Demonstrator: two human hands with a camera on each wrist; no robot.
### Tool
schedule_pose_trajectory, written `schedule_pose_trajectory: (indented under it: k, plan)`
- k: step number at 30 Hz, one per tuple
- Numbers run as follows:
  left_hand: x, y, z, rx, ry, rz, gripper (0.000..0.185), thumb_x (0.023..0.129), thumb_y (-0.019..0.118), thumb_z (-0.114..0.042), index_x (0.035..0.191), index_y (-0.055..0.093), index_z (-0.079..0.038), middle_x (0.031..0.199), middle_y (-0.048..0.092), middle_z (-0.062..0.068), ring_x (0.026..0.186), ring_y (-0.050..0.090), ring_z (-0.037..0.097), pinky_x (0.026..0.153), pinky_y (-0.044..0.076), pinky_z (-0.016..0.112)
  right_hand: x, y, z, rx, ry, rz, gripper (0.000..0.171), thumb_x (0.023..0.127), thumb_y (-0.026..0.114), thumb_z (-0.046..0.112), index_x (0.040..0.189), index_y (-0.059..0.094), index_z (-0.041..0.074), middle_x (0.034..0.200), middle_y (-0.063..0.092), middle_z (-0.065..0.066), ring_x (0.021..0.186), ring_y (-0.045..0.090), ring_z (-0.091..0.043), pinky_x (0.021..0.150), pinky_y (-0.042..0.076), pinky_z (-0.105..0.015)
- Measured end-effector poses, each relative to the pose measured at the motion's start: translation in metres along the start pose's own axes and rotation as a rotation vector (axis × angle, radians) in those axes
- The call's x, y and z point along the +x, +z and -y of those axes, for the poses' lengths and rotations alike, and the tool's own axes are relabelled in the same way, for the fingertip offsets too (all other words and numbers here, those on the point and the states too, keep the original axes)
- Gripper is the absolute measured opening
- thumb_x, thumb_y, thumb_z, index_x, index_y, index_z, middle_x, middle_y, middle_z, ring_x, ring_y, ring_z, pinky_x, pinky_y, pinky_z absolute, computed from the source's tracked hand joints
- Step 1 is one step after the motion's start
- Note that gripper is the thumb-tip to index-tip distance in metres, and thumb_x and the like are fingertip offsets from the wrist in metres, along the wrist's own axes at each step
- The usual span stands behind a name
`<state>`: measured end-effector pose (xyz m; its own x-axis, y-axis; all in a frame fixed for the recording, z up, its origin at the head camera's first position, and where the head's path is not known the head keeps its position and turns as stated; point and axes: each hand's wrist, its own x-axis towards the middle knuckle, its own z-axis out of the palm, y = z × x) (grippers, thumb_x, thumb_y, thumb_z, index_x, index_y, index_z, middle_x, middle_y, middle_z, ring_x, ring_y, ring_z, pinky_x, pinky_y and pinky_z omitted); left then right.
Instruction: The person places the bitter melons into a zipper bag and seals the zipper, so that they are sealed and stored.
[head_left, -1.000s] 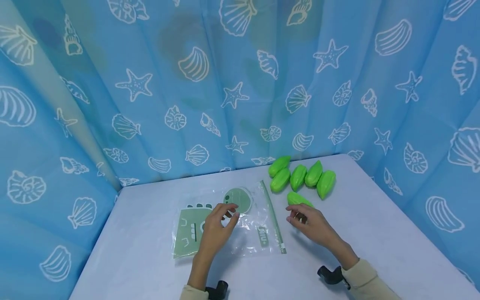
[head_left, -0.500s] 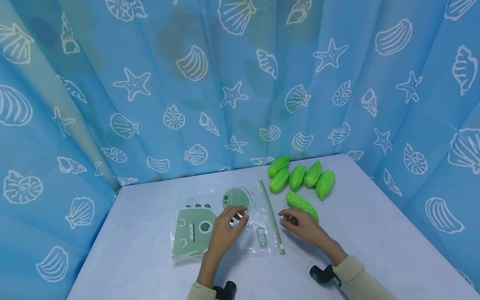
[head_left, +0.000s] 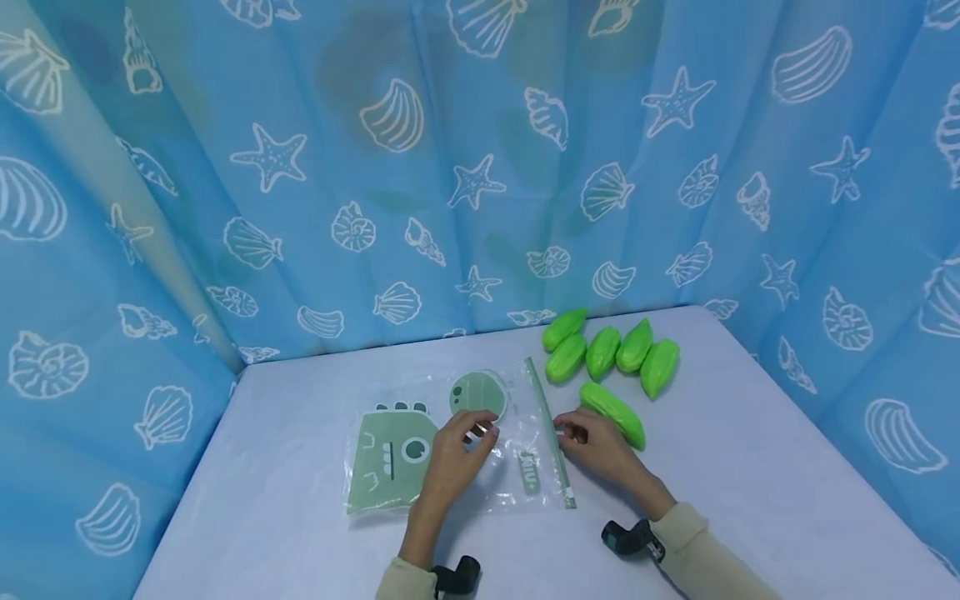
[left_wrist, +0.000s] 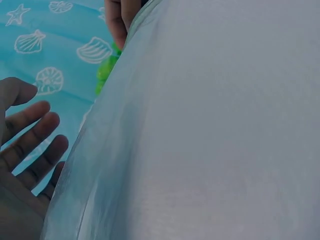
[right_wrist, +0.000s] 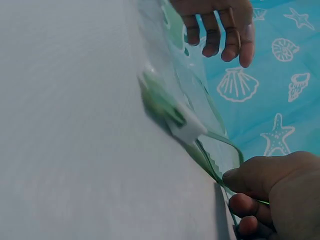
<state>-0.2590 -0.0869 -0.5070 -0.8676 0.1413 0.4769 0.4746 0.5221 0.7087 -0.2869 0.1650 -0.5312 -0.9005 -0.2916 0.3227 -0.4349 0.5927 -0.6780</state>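
Observation:
A clear zip bag (head_left: 480,492) printed with a green monster face lies flat on the table, its green zip edge (head_left: 553,450) on the right. My right hand (head_left: 603,454) pinches that edge near its middle; thumb and fingers meet on it in the right wrist view, where the pale slider (right_wrist: 187,127) also shows. Over the bag's middle, my left hand (head_left: 453,458) hovers with relaxed, spread fingers and holds nothing. Just beyond my right hand lies a bright green, ridged fruit-shaped piece (head_left: 615,412), pointed like a star fruit.
Several more green fruit pieces (head_left: 600,354) sit in a cluster at the back right of the white table (head_left: 285,450). A blue curtain (head_left: 480,183) with shell and starfish prints hangs behind the table and along its sides.
My right hand has moved left from beside the nearest green fruit piece to the zip edge and taken hold of it. My left hand has shifted slightly right over the bag.

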Motion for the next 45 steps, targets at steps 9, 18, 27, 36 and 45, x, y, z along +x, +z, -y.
schedule_pose_trajectory:
  k: [9,18,27,36,45]
  plan:
    - [-0.002,0.014,-0.003,-0.012,0.036,0.023,0.018,0.087,0.062,-0.022,0.104,0.065,-0.017,0.09,0.061,-0.006,0.079,0.059,0.01,0.065,0.049,0.03,-0.006,0.001,-0.011,0.013,0.048,0.022,0.034,0.079,0.073,0.026,0.109,0.066,0.012,0.086,0.054,0.009,0.077,0.051,-0.007,0.067,0.046,-0.023]
    - [0.001,0.031,-0.013,0.003,0.005,0.077,0.025,0.088,0.061,-0.03,0.106,0.065,-0.013,0.088,0.062,-0.003,0.075,0.06,0.013,0.066,0.049,0.027,-0.005,0.004,-0.01,-0.087,-0.039,0.013,0.041,0.078,0.073,0.029,0.113,0.065,0.009,0.096,0.052,0.009,0.088,0.051,-0.007,0.077,0.047,-0.029]
    - [0.019,0.05,-0.017,0.054,-0.051,0.106,0.03,0.086,0.062,-0.034,0.105,0.065,-0.01,0.088,0.063,0.002,0.072,0.061,0.014,0.062,0.048,0.021,0.0,0.007,-0.015,-0.095,-0.06,0.023,0.04,0.079,0.073,0.027,0.114,0.064,0.01,0.097,0.05,0.008,0.088,0.051,-0.007,0.078,0.046,-0.028]
    - [0.028,0.075,-0.022,0.125,-0.074,0.108,0.031,0.083,0.065,-0.035,0.097,0.065,-0.008,0.082,0.061,0.002,0.065,0.053,0.006,0.057,0.043,0.019,-0.006,0.005,-0.015,-0.103,-0.064,0.016,0.039,0.077,0.074,0.021,0.113,0.064,0.008,0.097,0.05,0.009,0.09,0.051,-0.007,0.078,0.047,-0.029]
    - [0.036,0.085,-0.029,0.252,-0.125,0.137,0.034,0.081,0.064,-0.042,0.088,0.065,-0.009,0.076,0.056,0.0,0.063,0.047,0.009,0.054,0.04,0.02,-0.004,0.007,-0.012,-0.11,-0.054,0.027,0.038,0.075,0.076,0.017,0.11,0.065,0.012,0.098,0.048,0.012,0.087,0.049,-0.005,0.077,0.045,-0.027]
